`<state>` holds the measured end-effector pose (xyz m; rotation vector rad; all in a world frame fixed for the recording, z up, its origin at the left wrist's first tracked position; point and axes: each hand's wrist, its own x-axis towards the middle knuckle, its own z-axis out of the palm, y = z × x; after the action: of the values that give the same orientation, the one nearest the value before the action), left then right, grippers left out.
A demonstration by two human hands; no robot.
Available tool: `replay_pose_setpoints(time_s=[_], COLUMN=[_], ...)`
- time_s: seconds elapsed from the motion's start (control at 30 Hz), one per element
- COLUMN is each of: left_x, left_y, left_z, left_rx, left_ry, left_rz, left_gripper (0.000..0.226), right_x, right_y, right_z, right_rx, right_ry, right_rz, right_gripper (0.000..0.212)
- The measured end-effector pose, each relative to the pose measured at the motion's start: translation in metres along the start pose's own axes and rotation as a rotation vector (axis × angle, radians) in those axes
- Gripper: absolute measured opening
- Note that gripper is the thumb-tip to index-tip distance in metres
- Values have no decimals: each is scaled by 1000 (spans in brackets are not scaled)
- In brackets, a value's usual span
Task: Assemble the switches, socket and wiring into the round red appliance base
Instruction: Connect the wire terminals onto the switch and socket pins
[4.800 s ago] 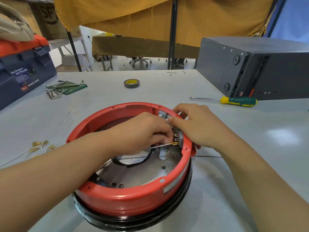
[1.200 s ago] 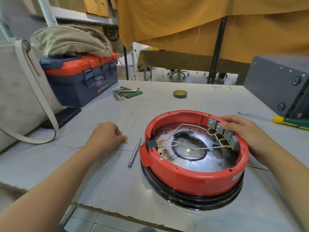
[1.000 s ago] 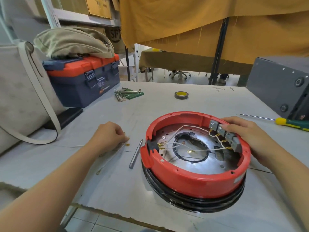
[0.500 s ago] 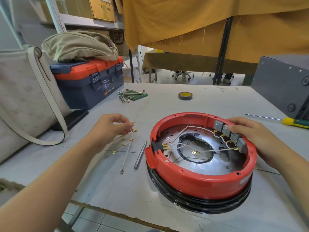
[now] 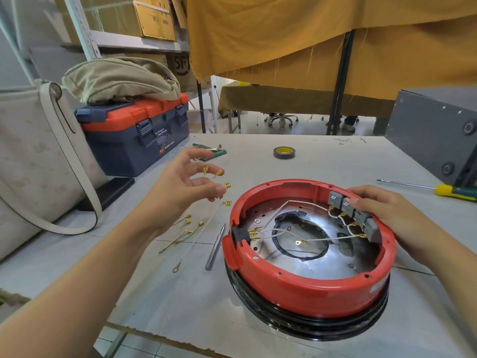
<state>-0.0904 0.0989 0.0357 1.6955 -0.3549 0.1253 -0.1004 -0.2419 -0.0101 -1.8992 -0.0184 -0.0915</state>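
Your left fingers (image 5: 206, 186) are loosely curled, pinching thin white jumper wires (image 5: 206, 226) whose brass spade terminals dangle just above the surface (image 5: 322, 161). Half a second ago that left hand (image 5: 178, 187) was lower, near the surface beside the base; it has since risen, drawing the wires up with it. Judged from this, wire selection is in hand and the next connection has not begun.

Your right fingers (image 5: 361, 200) lie curved over the far right rim of the round red appliance base (image 5: 304, 280), the thumb pressing a grey switch block. That right hand (image 5: 387, 215) has held there for the past second, steadying the base.

Count inside the base: four grey switches (image 5: 352, 215) in a row on the right wall; one black socket (image 5: 240, 235) at the left wall with brass tabs; about three white wires already routed, one ring terminal lying loose at the centre opening.

Count outside: several spare wires, number uncertain; one grey metal tool (image 5: 215, 248) beside the base; one screwdriver (image 5: 444, 189); one tape roll (image 5: 283, 152); one toolbox (image 5: 134, 135).
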Motion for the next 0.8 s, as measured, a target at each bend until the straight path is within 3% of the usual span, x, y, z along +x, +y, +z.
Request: replay_pose_setpoints(time_s=[0.2,0.43,0.57,0.67,0.8], left_x=[6,22,30,33,34], left_y=[13,17,17,17,15], left_z=[39,79,99,113,125], left_rx=[-50,-201,-134,-95,-4], left_ry=[-161,-294,-337,-343,-367], left_rz=[-69,-215,-271,-279,-268], left_gripper=[27,30,31,8,14], right_x=[-1,-1,-1,-2,-1], right_y=[-2,-5,-5,-5,-5], right_z=[3,3,0,-2,-6], right_rx=[13,18,-49,-78,-105], right_ry=[-2,-11,-15,5,34], right_rz=[2,-11,-31,-32,-17], right_gripper=[16,20,23,20,12])
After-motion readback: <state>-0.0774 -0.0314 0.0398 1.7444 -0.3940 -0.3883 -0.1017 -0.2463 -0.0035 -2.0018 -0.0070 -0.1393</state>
